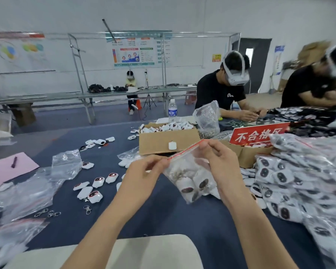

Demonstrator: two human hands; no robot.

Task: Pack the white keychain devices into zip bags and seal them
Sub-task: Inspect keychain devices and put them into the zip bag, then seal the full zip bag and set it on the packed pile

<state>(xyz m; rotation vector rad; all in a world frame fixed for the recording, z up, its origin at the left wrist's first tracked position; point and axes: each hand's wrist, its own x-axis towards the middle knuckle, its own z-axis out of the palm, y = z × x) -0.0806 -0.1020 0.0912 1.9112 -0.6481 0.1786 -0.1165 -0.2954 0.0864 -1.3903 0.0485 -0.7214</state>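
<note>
A clear plastic zip bag with a red seal strip point(180, 169) is held above the dark blue table point(163, 220), between both hands. The strip's lower end is pinched by the left hand point(144, 171), and its upper end by the right hand point(219, 162). White oval keychain devices point(187, 188) are gathered in the bag's bottom, below the right hand.

Bright, even indoor light; wide-angle bending and motion blur at edges.
</note>
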